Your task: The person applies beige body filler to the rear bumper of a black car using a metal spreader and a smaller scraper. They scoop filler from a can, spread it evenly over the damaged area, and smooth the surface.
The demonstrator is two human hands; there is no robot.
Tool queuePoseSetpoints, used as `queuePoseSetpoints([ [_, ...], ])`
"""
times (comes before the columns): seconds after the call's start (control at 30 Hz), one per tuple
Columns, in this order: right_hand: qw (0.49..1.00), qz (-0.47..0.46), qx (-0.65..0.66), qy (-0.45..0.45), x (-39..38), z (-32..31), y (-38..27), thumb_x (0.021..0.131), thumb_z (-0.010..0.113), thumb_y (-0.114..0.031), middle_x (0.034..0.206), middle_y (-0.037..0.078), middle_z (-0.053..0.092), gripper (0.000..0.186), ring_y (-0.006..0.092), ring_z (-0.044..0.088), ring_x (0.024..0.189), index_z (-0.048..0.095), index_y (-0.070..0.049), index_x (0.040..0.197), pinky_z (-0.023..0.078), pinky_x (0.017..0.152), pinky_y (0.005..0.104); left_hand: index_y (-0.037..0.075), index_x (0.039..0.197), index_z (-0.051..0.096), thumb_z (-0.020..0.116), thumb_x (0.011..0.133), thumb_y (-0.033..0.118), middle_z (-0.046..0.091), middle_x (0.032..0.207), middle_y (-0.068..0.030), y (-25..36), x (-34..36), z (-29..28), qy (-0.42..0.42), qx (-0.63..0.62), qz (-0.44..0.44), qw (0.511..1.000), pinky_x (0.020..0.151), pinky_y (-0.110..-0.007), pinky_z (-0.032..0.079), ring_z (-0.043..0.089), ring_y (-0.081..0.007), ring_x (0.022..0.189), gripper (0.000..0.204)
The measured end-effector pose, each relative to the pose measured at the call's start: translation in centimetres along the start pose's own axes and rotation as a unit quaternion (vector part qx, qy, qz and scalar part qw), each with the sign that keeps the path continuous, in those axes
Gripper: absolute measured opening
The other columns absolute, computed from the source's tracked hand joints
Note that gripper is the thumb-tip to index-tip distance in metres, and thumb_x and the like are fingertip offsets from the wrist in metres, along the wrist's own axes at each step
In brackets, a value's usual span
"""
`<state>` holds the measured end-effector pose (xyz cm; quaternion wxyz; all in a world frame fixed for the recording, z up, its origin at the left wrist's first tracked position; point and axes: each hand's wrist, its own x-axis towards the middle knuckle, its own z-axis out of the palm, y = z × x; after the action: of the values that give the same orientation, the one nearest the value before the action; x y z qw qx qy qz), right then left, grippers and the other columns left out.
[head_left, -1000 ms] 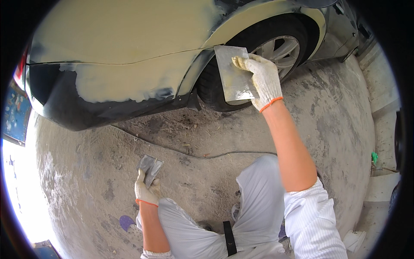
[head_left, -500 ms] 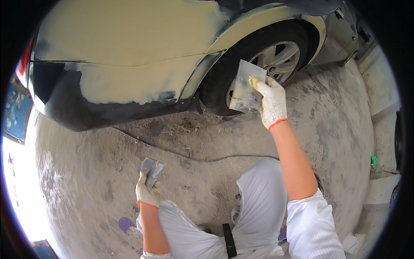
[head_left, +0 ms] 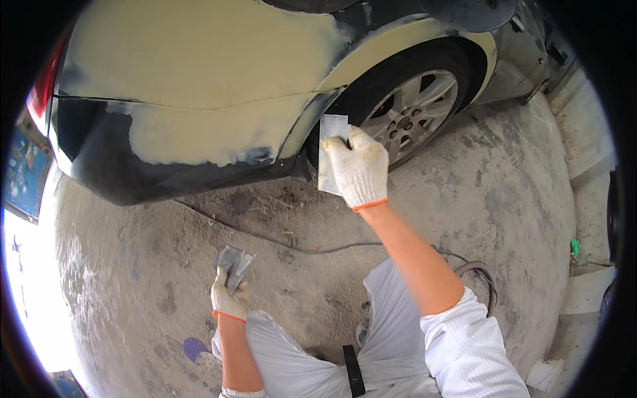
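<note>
Right hand (head_left: 361, 167) shifts left, clamped on scraper (head_left: 334, 126) near wheel (head_left: 406, 125), upper centre; left hand (head_left: 230, 300) grips spreader (head_left: 237, 261), lower left. I see filler (head_left: 206, 53) already spread wide, upper left; dark bumper (head_left: 99, 156) partly uncoated.

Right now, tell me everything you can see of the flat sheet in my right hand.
The flat sheet is thin, grey and straight-edged, metallic-looking, with pale yellowish smears lower down. Its visible long edge runs up and down the picture. Your gloved right hand grips it, hiding much of its right side. It overlaps the tyre in this view; I cannot tell whether they touch.
</note>
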<state>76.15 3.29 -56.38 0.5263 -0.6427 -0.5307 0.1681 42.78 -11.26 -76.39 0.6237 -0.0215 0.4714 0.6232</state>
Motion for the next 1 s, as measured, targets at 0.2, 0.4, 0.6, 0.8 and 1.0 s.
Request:
queuePoseSetpoints([
  [0.2, 0.998, -0.027, 0.003, 0.058, 1.9, 0.1, -1.5, 0.096, 0.073, -0.021, 0.073, 0.015, 0.076, 0.019, 0.0286, 0.076, 0.069, 0.080, -0.004, 0.097, 0.059, 0.068, 0.0397, 0.009, 0.120, 0.074, 0.064, 0.114, 0.030, 0.082, 0.110, -0.0058, 0.2, -0.3, -0.9, -0.027, 0.019, -0.001, 0.999, 0.057, -0.028, 0.056, 0.078, -0.0169, 0.084, 0.024],
  [0.4, 0.993, -0.023, 0.000, 0.117, 2.5, -0.7, 2.4, 0.096, 0.072, -0.028, 0.092, 0.027, 0.076, 0.028, 0.0410, 0.076, 0.091, 0.078, -0.001, 0.101, 0.058, 0.083, 0.0479, 0.011, 0.118, 0.074, 0.066, 0.113, 0.032, 0.081, 0.109, -0.0049, 1.0, -0.4, -0.8, 0.013, 0.010, -0.017, 1.000, 0.057, -0.029, 0.053, 0.077, -0.0181, 0.085, 0.023],
  [0.6, 0.987, 0.093, -0.020, -0.126, -5.3, 3.4, 7.2, 0.092, 0.076, -0.023, 0.092, 0.018, 0.079, 0.028, 0.0254, 0.074, 0.083, 0.080, 0.001, 0.105, 0.058, 0.078, 0.0399, 0.012, 0.115, 0.074, 0.066, 0.113, 0.030, 0.081, 0.112, -0.0026, 0.9, -0.9, 0.7, 0.072, -0.060, -0.032, 0.995, 0.055, -0.030, 0.048, 0.076, -0.0167, 0.086, 0.019],
  [0.8, 0.983, 0.090, 0.038, -0.158, -7.2, 3.7, 7.0, 0.093, 0.077, -0.021, 0.088, 0.018, 0.078, 0.025, 0.0219, 0.071, 0.080, 0.075, 0.004, 0.100, 0.056, 0.078, 0.0400, 0.013, 0.123, 0.074, 0.070, 0.111, 0.033, 0.079, 0.125, -0.0030, 1.1, -0.6, -0.5, 0.041, -0.063, -0.036, 0.997, 0.084, -0.040, 0.055, 0.077, -0.0229, 0.101, 0.024],
  [1.0, 0.968, 0.115, 0.097, -0.200, -9.1, 4.5, 6.8, 0.099, 0.072, -0.010, 0.097, 0.013, 0.080, 0.015, 0.0167, 0.069, 0.086, 0.071, 0.005, 0.103, 0.056, 0.081, 0.0343, 0.003, 0.134, 0.068, 0.061, 0.116, 0.031, 0.076, 0.134, -0.0144, 1.4, -1.4, -0.3, 0.016, -0.073, -0.034, 0.997, 0.103, -0.049, 0.064, 0.074, -0.0325, 0.123, 0.035],
])
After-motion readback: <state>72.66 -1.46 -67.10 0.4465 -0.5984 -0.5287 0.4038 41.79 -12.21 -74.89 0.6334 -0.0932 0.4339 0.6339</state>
